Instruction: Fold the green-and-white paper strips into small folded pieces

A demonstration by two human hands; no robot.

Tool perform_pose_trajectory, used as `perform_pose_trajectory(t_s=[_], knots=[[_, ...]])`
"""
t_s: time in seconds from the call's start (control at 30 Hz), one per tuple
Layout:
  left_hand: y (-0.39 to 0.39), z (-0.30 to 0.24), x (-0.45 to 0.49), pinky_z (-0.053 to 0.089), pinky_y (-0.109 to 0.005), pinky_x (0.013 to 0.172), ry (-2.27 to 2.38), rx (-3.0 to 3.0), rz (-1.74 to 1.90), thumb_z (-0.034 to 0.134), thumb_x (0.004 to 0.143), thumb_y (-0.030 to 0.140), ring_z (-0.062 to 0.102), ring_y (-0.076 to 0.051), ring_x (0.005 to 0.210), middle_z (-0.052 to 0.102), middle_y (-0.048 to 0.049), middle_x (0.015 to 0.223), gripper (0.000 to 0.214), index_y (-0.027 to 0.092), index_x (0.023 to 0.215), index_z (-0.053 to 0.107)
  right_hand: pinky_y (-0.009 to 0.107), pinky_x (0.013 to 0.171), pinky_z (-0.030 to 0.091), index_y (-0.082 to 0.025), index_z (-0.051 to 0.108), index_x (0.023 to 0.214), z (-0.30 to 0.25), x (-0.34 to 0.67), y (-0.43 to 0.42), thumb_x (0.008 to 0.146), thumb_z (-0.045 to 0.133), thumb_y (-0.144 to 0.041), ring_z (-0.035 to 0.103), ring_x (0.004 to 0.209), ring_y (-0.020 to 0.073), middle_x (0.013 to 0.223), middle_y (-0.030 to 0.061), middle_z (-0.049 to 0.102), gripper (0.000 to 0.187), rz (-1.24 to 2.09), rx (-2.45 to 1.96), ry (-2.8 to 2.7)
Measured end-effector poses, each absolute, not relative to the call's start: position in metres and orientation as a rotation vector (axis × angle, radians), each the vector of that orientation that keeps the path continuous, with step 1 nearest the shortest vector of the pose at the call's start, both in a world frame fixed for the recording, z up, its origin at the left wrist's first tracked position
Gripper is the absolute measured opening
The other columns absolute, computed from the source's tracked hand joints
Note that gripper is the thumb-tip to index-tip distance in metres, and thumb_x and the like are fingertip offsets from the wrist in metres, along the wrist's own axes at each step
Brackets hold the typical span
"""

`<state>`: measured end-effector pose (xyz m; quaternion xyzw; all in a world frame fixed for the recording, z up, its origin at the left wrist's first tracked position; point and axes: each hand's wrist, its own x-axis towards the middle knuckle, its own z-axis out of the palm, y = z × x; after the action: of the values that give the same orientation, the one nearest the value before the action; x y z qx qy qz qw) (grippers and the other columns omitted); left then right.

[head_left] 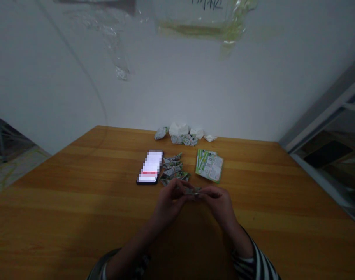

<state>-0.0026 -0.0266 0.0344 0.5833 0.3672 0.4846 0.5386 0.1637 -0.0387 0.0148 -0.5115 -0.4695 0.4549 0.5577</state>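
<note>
Between my two hands is a small folded piece of printed paper [192, 191], held just above the wooden table. My left hand [172, 197] pinches its left end, and my right hand [217, 200] pinches the right end; fingers cover much of it. Just beyond my left hand lie several folded paper pieces [173, 169] with green and grey print, set in a column. To their right is a small stack of flat green-and-white printed sheets [210, 166]. A phone [150, 168] with a lit, blurred-out screen lies left of the folded pieces.
Crumpled white tissues [179, 128] and crumpled printed paper [161, 133] lie along the far edge of the wooden table [86, 171], against the wall. Yellowed tape [195, 29] clings to the wall above. A metal-framed shelf [326, 112] stands at the right.
</note>
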Motion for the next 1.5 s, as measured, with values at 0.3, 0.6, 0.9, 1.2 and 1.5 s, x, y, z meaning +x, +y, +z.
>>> perform_pose_trajectory(t_s=[0.3, 0.6, 0.9, 1.2, 1.5], knots=[[-0.022, 0.028, -0.001, 0.058, -0.029, 0.066, 1.009, 1.391, 1.062, 0.072, 0.07, 0.019, 0.07, -0.017, 0.074, 0.07, -0.0058, 0.099, 0.042, 0.02, 0.106, 0.051, 0.024, 0.053, 0.054, -0.021, 0.065, 0.08, 0.007, 0.155, -0.049, 0.077, 0.069, -0.029, 0.069, 0.059, 0.0174, 0.068, 0.0009, 0.07, 0.009, 0.73, -1.267, -1.219], [-0.015, 0.025, -0.007, 0.054, -0.028, 0.06, 1.005, 1.197, 0.889, 0.077, 0.065, 0.034, 0.069, -0.019, 0.063, 0.074, -0.0055, 0.068, 0.032, 0.011, 0.087, 0.072, 0.023, 0.052, 0.053, -0.022, 0.065, 0.088, 0.014, 0.161, -0.047, 0.08, 0.065, -0.021, 0.067, 0.056, 0.0157, 0.074, 0.0008, 0.071, 0.009, 0.786, -1.245, -1.325], [-0.02, 0.034, -0.008, 0.052, -0.028, 0.067, 1.031, 1.458, 1.024, 0.073, 0.068, 0.019, 0.067, -0.02, 0.07, 0.074, -0.0047, 0.074, 0.01, 0.015, 0.076, 0.074, 0.027, 0.065, 0.054, -0.025, 0.071, 0.088, 0.021, 0.168, -0.05, 0.086, 0.059, -0.016, 0.068, 0.071, 0.0176, 0.078, 0.0034, 0.071, 0.015, 0.425, -1.038, -1.697], [-0.02, 0.038, -0.012, 0.044, -0.022, 0.06, 0.962, 1.943, 1.015, 0.063, 0.079, 0.015, 0.063, -0.016, 0.066, 0.07, -0.005, 0.072, 0.012, 0.015, 0.083, 0.075, 0.029, 0.07, 0.052, -0.023, 0.072, 0.091, 0.027, 0.173, -0.046, 0.083, 0.062, -0.013, 0.063, 0.083, 0.0183, 0.09, 0.0066, 0.064, 0.017, 0.466, -0.961, -1.828], [-0.021, 0.036, -0.011, 0.043, -0.021, 0.058, 1.0, 1.829, 0.954, 0.067, 0.075, 0.016, 0.062, -0.016, 0.064, 0.072, -0.0041, 0.069, 0.007, 0.015, 0.075, 0.074, 0.026, 0.062, 0.047, -0.027, 0.071, 0.102, 0.019, 0.172, -0.047, 0.086, 0.059, -0.014, 0.058, 0.073, 0.0153, 0.082, 0.0034, 0.06, 0.024, 0.567, -0.914, -1.874]])
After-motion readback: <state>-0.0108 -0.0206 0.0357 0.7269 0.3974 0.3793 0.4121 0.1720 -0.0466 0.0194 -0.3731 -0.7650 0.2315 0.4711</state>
